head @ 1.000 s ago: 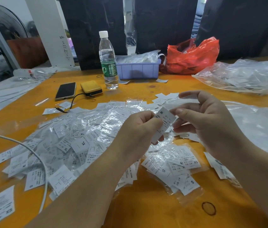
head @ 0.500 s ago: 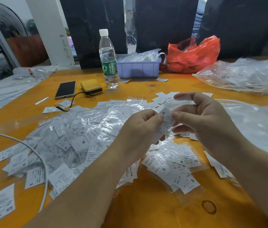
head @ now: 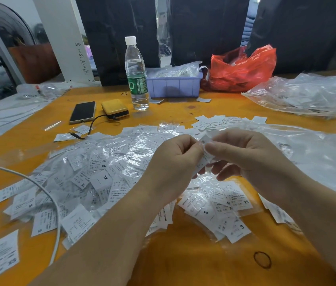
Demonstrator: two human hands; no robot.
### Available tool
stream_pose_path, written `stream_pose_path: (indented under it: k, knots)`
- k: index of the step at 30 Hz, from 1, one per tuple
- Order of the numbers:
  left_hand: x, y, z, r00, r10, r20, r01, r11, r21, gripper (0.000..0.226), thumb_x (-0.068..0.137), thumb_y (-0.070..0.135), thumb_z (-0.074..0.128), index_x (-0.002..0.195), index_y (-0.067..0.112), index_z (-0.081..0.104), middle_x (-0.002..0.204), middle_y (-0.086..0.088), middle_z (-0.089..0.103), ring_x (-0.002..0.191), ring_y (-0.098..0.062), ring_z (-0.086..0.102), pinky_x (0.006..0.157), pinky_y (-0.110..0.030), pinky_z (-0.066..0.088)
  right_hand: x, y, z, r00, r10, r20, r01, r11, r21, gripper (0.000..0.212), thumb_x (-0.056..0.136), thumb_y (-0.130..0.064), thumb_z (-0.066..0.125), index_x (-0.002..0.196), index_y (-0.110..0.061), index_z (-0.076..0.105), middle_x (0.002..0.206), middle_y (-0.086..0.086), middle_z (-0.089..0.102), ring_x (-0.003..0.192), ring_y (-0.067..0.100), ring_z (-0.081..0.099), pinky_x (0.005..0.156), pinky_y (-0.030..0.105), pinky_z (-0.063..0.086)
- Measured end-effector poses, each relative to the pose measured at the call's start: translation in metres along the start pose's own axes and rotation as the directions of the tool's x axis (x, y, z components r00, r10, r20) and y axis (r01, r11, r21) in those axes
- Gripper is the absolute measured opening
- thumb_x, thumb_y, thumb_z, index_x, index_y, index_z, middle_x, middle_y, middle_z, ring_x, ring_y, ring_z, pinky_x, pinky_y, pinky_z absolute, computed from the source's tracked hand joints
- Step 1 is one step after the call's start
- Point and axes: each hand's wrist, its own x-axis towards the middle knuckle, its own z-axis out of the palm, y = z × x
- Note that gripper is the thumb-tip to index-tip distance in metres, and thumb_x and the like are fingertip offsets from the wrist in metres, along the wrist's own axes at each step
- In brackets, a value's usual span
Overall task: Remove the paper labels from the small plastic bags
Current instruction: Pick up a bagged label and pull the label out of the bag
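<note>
You hold one small plastic bag (head: 204, 150) raised above the orange table (head: 183, 254), and every position below is given relative to that bag. Your left hand (head: 175, 162) pinches its near-left edge between thumb and curled fingers, and your right hand (head: 245, 155) pinches its right side with thumb and forefinger while the other fingers hang loosely curled beneath. The two grips oppose each other, which appears intended to spread the film so the paper label (head: 203, 141) inside can be drawn out; the film blurs the label, so you cannot tell how far it has emerged. Holding the bag in the air rather than on the table keeps it apart from the unprocessed stock. That stock, the pile of bagged labels (head: 93, 174), lies to the left of and below the held bag, within reach of your left hand. A smaller cluster of bagged labels (head: 222, 211) lies directly beneath it. Loose paper labels (head: 214, 121) sit just behind it, and a sheet of clear plastic (head: 317, 151) spreads to its right, plausibly the drop zones for the separated parts. The water bottle (head: 136, 75), phone (head: 83, 111) and purple bin (head: 173, 84) stand well behind, away from the work.
</note>
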Motion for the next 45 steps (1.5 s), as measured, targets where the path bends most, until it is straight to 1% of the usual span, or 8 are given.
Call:
stream_pose_path:
  k: [3, 7, 12, 18, 23, 35, 40, 45]
  knots:
    - [0.0, 0.0, -0.001, 1.0, -0.004, -0.013, 0.004, 1.0, 0.004, 0.023, 0.099, 0.021, 0.053, 0.084, 0.008, 0.066, 0.061, 0.011, 0.064, 0.057, -0.001, 0.06, 0.053, -0.015, 0.048, 0.001, 0.001, -0.002, 0.999, 0.036, 0.0, -0.036, 0.999, 0.036, 0.03, 0.076, -0.023, 0.071, 0.091, 0.003, 0.071, 0.078, 0.021, 0.067, 0.063, 0.022, 0.061, 0.057, 0.029, 0.053]
    - [0.0, 0.001, -0.003, 0.999, -0.014, -0.052, 0.015, 1.0, 0.016, 0.023, 0.099, 0.022, 0.053, 0.085, 0.01, 0.067, 0.061, 0.012, 0.064, 0.055, 0.0, 0.061, 0.051, -0.014, 0.046, 0.004, 0.001, -0.007, 0.988, 0.098, -0.122, -0.085, 0.991, 0.104, 0.009, 0.086, -0.006, 0.066, 0.081, -0.003, 0.073, 0.07, 0.014, 0.067, 0.059, 0.021, 0.06, 0.054, 0.03, 0.054]
    - [0.002, 0.003, -0.007, 0.989, -0.013, -0.147, 0.011, 1.0, -0.013, 0.023, 0.1, 0.023, 0.051, 0.086, 0.013, 0.067, 0.068, 0.006, 0.062, 0.057, 0.001, 0.061, 0.051, -0.012, 0.046, 0.006, -0.001, -0.012, 0.957, 0.091, -0.276, -0.064, 0.992, 0.106, 0.011, 0.084, -0.013, 0.069, 0.074, -0.006, 0.07, 0.061, 0.007, 0.065, 0.052, 0.015, 0.057, 0.048, 0.025, 0.049]
    - [0.001, 0.004, -0.006, 0.987, -0.016, -0.158, 0.015, 1.0, -0.01, 0.022, 0.1, 0.025, 0.052, 0.087, 0.014, 0.067, 0.071, 0.005, 0.063, 0.059, 0.001, 0.062, 0.052, -0.011, 0.046, 0.004, -0.001, -0.006, 0.969, 0.089, -0.23, -0.063, 0.991, 0.118, 0.019, 0.066, -0.029, 0.073, 0.064, -0.011, 0.07, 0.056, 0.006, 0.061, 0.047, 0.013, 0.053, 0.044, 0.024, 0.047]
    - [0.001, 0.005, -0.004, 0.992, -0.021, -0.121, 0.019, 1.0, -0.019, 0.023, 0.1, 0.025, 0.052, 0.089, 0.012, 0.067, 0.071, 0.006, 0.063, 0.058, 0.002, 0.062, 0.053, -0.01, 0.046, 0.004, 0.0, -0.004, 0.979, 0.087, -0.182, -0.064, 0.99, 0.13, 0.023, 0.065, -0.033, 0.074, 0.062, -0.011, 0.071, 0.054, 0.007, 0.06, 0.045, 0.014, 0.05, 0.042, 0.023, 0.044]
    - [0.0, 0.007, -0.005, 0.991, -0.009, -0.135, 0.006, 1.0, -0.018, 0.022, 0.101, 0.024, 0.052, 0.086, 0.017, 0.067, 0.072, 0.008, 0.063, 0.058, 0.001, 0.062, 0.054, -0.011, 0.047, 0.005, 0.001, -0.007, 0.96, 0.114, -0.255, -0.091, 0.991, 0.101, 0.034, 0.066, -0.04, 0.074, 0.063, -0.006, 0.069, 0.052, 0.007, 0.058, 0.044, 0.016, 0.048, 0.04, 0.022, 0.042]
    - [0.001, 0.006, -0.003, 0.992, -0.013, -0.122, 0.011, 1.0, -0.016, 0.022, 0.1, 0.024, 0.052, 0.087, 0.015, 0.067, 0.072, 0.006, 0.063, 0.058, 0.001, 0.062, 0.053, -0.011, 0.047, 0.005, 0.002, -0.005, 0.966, 0.126, -0.224, -0.102, 0.988, 0.117, 0.03, 0.069, -0.035, 0.072, 0.064, -0.006, 0.069, 0.054, 0.009, 0.059, 0.044, 0.015, 0.049, 0.041, 0.023, 0.043]
    - [0.001, 0.004, -0.003, 0.991, -0.009, -0.133, 0.009, 1.0, -0.005, 0.022, 0.1, 0.024, 0.053, 0.085, 0.015, 0.067, 0.066, 0.011, 0.062, 0.057, 0.002, 0.062, 0.052, -0.01, 0.046, 0.006, 0.003, -0.003, 0.978, 0.133, -0.163, -0.107, 0.982, 0.158, 0.021, 0.086, -0.013, 0.066, 0.068, -0.003, 0.071, 0.059, 0.011, 0.062, 0.046, 0.016, 0.051, 0.043, 0.024, 0.045]
